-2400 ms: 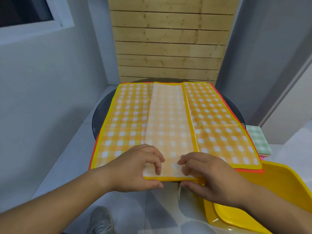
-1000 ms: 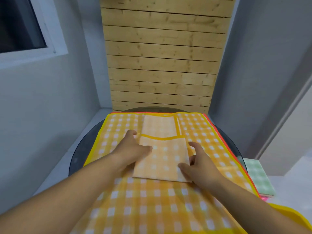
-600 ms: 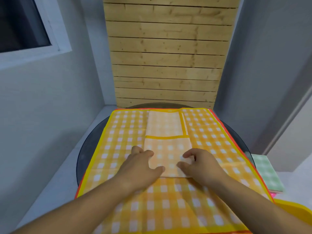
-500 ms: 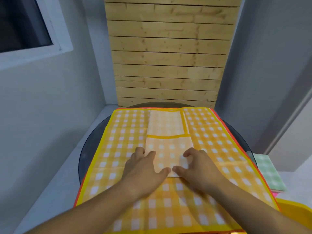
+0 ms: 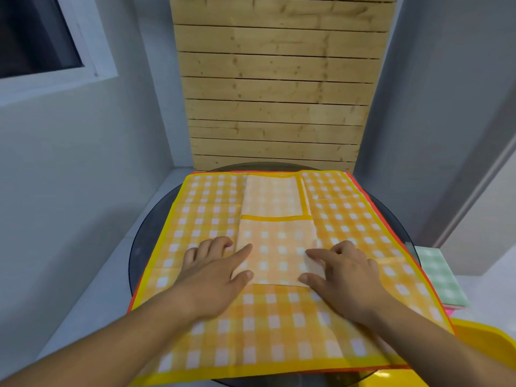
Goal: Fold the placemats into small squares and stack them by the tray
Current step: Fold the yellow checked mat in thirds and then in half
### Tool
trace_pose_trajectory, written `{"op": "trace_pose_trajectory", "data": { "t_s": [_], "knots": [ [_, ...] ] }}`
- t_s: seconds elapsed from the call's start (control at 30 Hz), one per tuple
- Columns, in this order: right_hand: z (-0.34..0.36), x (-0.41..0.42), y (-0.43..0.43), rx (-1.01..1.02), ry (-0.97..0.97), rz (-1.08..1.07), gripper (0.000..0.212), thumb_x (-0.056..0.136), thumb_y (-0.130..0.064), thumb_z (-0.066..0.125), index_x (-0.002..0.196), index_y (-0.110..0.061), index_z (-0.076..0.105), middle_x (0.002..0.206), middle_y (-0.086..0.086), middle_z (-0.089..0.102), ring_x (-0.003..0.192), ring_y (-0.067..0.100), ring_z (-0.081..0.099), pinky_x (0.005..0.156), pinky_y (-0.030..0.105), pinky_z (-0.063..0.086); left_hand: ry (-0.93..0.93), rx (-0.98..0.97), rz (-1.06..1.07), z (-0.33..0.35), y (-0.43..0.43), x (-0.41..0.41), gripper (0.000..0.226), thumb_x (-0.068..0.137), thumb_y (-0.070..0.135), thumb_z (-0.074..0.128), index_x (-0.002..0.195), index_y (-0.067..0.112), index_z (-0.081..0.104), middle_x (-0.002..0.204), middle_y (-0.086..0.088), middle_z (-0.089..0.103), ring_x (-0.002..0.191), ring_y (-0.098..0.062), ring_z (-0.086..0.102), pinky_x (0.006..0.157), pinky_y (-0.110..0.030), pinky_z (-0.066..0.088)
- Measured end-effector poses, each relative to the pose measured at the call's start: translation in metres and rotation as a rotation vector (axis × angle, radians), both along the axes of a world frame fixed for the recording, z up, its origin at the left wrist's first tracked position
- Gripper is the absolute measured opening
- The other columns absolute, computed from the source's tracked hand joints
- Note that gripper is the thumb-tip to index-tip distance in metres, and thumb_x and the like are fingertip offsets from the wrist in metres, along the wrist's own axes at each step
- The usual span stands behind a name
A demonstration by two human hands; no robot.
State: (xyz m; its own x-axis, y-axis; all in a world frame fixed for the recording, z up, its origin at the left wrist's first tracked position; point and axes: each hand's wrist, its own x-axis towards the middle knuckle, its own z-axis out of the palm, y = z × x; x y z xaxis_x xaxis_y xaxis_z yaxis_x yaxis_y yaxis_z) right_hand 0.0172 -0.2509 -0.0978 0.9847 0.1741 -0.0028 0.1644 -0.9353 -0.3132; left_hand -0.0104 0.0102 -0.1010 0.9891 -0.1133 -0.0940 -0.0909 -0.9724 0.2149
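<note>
Just doubled the narrow folded placemat [image 5: 275,247] over on itself: took the near end, pinched at the front edge a couple of seconds back, and laid it away over the far part, leaving a yellow border running across the middle. Lies now well to the left of the yellow tray [image 5: 485,347] and farther off, on top of a second checked placemat [image 5: 206,208] spread wide over the round dark table [image 5: 145,241]. Pressing the new crease flat with both hands. Holding the left hand [image 5: 215,272] spread, palm down, on the side away from the tray, forefinger and thumb on the pale edge, other fingers on the spread sheet. Holding the right hand [image 5: 346,272] on the side toward the tray, likewise flat and pinching nothing, fingers a little bent, forefinger and thumb on the pale edge. Shortens the strip but, by the look of it, makes no square yet: leaves the far part uncovered, so probably calls for one more fold. Belongs afterwards on the green folded placemat [image 5: 438,277] just beyond the tray. Worth watching for the sheet underneath sliding, and for the fold springing open once released.
</note>
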Motion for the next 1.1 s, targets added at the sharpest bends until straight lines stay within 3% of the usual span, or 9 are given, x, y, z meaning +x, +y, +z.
{"op": "trace_pose_trajectory", "data": {
  "t_s": [0.13,0.3,0.43,0.57,0.67,0.8,0.9,1.0,1.1],
  "knots": [
    [-0.003,0.007,-0.017,0.047,0.025,0.087,0.052,0.084,-0.07,0.053,0.133,-0.054,0.048,0.11,-0.015,0.038,0.108,0.01,0.041,0.097,0.035,0.033,0.045,-0.025,-0.036,0.001,0.006,0.001,0.051,0.105,0.052,0.026,0.154,0.056,0.013,0.159,0.015,0.011,0.146,-0.009,-0.002,0.116,-0.033,0.002],
    [-0.004,0.017,-0.032,0.126,0.108,0.17,0.045,0.087,-0.057,0.061,0.131,-0.053,0.053,0.108,-0.021,0.038,0.099,0.004,0.043,0.099,0.036,0.041,0.078,-0.119,-0.051,0.004,0.018,0.004,0.046,0.104,0.05,0.037,0.148,0.061,0.028,0.157,0.025,0.013,0.146,-0.006,-0.003,0.115,-0.029,-0.001],
    [-0.003,0.021,-0.033,0.13,0.126,0.189,0.045,0.086,-0.057,0.063,0.13,-0.051,0.055,0.11,-0.019,0.039,0.101,0.006,0.045,0.099,0.036,0.043,0.025,-0.193,-0.053,0.005,0.023,0.006,0.045,0.095,0.056,0.057,0.139,0.055,0.049,0.149,0.025,0.027,0.143,-0.002,0.01,0.108,-0.025,0.007],
    [0.004,0.015,-0.03,0.155,0.047,0.212,0.041,0.079,-0.061,0.069,0.117,-0.046,0.065,0.117,-0.02,0.042,0.113,0.005,0.042,0.1,0.027,0.04,-0.092,-0.294,-0.087,0.01,0.026,0.011,0.027,0.079,0.051,0.08,0.105,0.044,0.075,0.135,0.027,0.044,0.135,-0.001,0.029,0.117,-0.029,0.021],
    [0.009,0.008,-0.025,0.174,-0.05,0.293,0.031,0.077,-0.055,0.075,0.104,-0.041,0.071,0.129,-0.025,0.041,0.123,-0.002,0.033,0.102,0.021,0.034,-0.117,-0.253,-0.155,0.015,0.021,0.015,0.018,0.079,0.048,0.082,0.093,0.037,0.079,0.121,0.028,0.057,0.122,0.002,0.043,0.112,-0.027,0.031],
    [0.005,0.01,-0.016,0.2,-0.004,0.376,0.018,0.078,-0.045,0.078,0.093,-0.039,0.07,0.123,-0.026,0.055,0.106,-0.008,0.051,0.083,0.008,0.04,-0.095,-0.253,-0.177,0.015,0.019,0.018,0.023,0.076,0.05,0.083,0.092,0.034,0.079,0.113,0.025,0.064,0.115,0.004,0.052,0.101,-0.022,0.042],
    [0.002,0.011,-0.018,0.212,-0.042,0.369,0.013,0.08,-0.044,0.077,0.09,-0.041,0.068,0.119,-0.026,0.06,0.111,-0.006,0.053,0.09,0.015,0.044,-0.104,-0.257,-0.162,0.015,0.019,0.018,0.024,0.074,0.052,0.084,0.09,0.034,0.079,0.11,0.025,0.067,0.11,0.006,0.054,0.097,-0.021,0.044],
    [-0.001,0.01,-0.021,0.105,-0.151,0.438,0.018,0.087,-0.047,0.067,0.099,-0.034,0.071,0.121,-0.021,0.064,0.117,-0.003,0.054,0.097,0.023,0.048,-0.121,-0.267,-0.135,0.014,0.019,0.017,0.026,0.071,0.054,0.085,0.088,0.034,0.079,0.107,0.025,0.069,0.107,0.007,0.056,0.094,-0.02,0.046],
    [-0.006,0.007,-0.019,-0.049,-0.322,0.522,0.032,0.095,-0.049,0.048,0.101,-0.027,0.071,0.115,-0.012,0.07,0.109,0.008,0.064,0.086,0.029,0.056,-0.106,-0.308,-0.126,0.013,0.02,0.015,0.031,0.069,0.056,0.086,0.09,0.035,0.079,0.108,0.026,0.068,0.11,0.008,0.055,0.094,-0.018,0.045]
  ]
}}
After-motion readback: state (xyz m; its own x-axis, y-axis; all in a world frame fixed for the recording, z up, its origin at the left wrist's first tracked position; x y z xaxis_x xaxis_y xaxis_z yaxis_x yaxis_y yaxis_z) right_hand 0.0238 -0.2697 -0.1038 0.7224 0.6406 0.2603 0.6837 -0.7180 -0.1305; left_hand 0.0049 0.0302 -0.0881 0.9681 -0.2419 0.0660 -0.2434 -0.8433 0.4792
